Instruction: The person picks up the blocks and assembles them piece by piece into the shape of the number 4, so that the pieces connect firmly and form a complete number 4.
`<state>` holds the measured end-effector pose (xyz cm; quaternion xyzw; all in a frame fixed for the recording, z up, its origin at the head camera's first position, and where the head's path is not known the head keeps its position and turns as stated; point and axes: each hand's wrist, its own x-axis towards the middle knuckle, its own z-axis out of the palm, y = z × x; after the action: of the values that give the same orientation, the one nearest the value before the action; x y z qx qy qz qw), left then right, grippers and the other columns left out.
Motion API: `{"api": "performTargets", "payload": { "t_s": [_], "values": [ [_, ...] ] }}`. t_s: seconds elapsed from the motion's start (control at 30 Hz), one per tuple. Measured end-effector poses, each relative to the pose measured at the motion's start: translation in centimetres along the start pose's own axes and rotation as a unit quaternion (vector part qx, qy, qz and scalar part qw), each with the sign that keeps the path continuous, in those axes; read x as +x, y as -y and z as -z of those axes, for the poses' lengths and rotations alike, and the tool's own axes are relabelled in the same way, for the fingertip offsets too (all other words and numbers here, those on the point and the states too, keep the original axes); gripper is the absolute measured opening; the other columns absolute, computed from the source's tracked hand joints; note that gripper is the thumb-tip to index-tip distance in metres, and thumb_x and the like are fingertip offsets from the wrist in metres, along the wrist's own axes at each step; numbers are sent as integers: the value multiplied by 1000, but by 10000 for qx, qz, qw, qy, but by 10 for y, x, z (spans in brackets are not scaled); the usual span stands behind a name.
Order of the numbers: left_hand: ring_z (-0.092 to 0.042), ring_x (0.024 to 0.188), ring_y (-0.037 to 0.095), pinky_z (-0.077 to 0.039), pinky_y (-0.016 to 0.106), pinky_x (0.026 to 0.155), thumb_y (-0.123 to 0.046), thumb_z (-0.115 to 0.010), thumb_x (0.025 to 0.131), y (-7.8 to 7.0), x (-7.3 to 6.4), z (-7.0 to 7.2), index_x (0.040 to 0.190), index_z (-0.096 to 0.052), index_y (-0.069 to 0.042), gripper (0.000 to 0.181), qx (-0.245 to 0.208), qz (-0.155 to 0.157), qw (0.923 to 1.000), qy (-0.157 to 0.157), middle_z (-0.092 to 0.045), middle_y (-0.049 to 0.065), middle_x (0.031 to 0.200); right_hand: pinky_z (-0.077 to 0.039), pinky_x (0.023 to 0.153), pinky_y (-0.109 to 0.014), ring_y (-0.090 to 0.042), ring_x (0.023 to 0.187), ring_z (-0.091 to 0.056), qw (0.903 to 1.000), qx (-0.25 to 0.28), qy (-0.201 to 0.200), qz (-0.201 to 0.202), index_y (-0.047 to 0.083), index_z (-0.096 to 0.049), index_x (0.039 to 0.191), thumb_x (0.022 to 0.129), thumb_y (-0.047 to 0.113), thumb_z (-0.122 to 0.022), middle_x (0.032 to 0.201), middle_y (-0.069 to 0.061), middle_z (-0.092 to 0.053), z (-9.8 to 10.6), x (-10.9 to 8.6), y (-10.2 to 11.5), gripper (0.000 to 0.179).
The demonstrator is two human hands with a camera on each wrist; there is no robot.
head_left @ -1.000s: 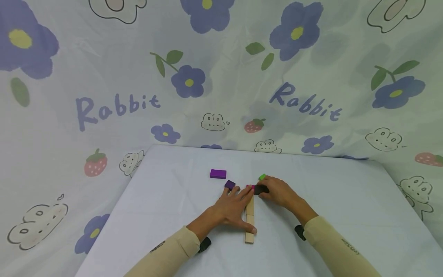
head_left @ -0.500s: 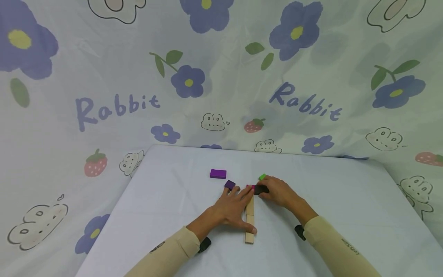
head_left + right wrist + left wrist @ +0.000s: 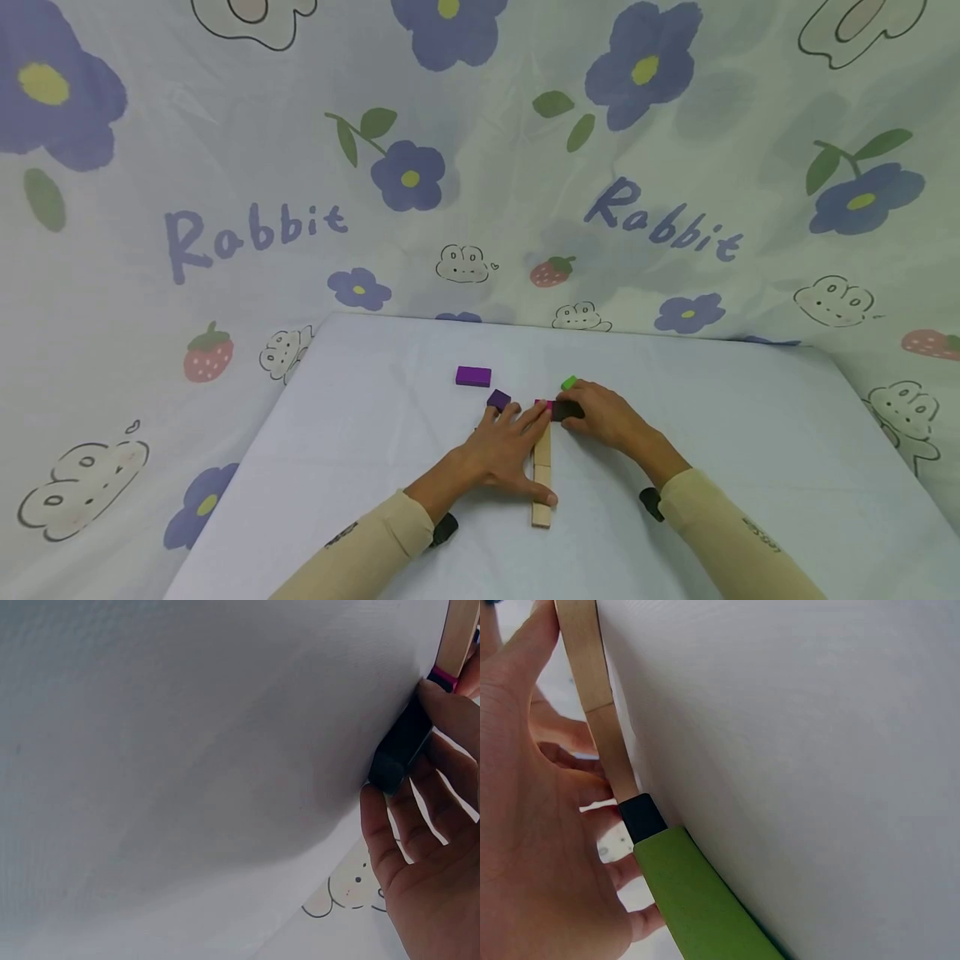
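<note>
Plain wooden blocks [image 3: 542,454] stand end to end in a straight row on the white table. My left hand [image 3: 498,450] spreads over the row, its thumb lying across the near part and its index fingertip at a pink block [image 3: 540,404] at the far end. My right hand [image 3: 611,417] pinches a black block [image 3: 401,746] against the pink block's right side. In the left wrist view, a dark block [image 3: 642,817] and a green block [image 3: 701,892] extend from the wooden row beside the left fingers; the left hand hides them in the head view.
A purple block [image 3: 473,377] lies toward the back, with a dark purple block [image 3: 498,401] just beyond the left fingers. Past the right hand shows a bright green block [image 3: 569,383], partly hidden. Behind the white table [image 3: 712,400] hangs a patterned cloth [image 3: 495,167].
</note>
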<state>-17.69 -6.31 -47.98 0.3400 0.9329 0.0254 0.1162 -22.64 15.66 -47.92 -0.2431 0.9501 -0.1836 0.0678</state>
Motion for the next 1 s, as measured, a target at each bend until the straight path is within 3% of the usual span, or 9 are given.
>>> {"api": "performTargets", "payload": {
  "t_s": [0.27, 0.67, 1.0],
  "values": [
    [-27, 148, 31, -28, 60, 112, -91, -54, 72, -1, 1, 2, 164, -13, -19, 124, 70, 35, 10000, 30, -9, -3, 170, -51, 94, -45, -22, 102, -60, 10000, -48, 37, -32, 4, -68, 125, 87, 19, -81, 116, -7, -65, 1, -2, -1, 42],
    [-27, 148, 31, -28, 60, 112, -90, -55, 73, -1, 0, 3, 164, -14, -19, 122, 68, 58, 9999, 61, -9, -2, 170, -47, 103, -51, -31, 121, -59, 9995, -145, 43, -290, 9, -66, 133, 86, 26, -83, 132, -11, -63, 6, -7, -1, 53],
    [-26, 149, 31, -26, 61, 114, -90, -56, 73, -1, 1, 2, 164, -15, -19, 123, -10, 100, 9999, 81, -8, -3, 170, -48, 100, -54, -32, 116, -61, 9973, -606, -405, -79, 10, -65, 135, 84, 34, -84, 129, -10, -64, 5, -16, 0, 59]
  ]
}}
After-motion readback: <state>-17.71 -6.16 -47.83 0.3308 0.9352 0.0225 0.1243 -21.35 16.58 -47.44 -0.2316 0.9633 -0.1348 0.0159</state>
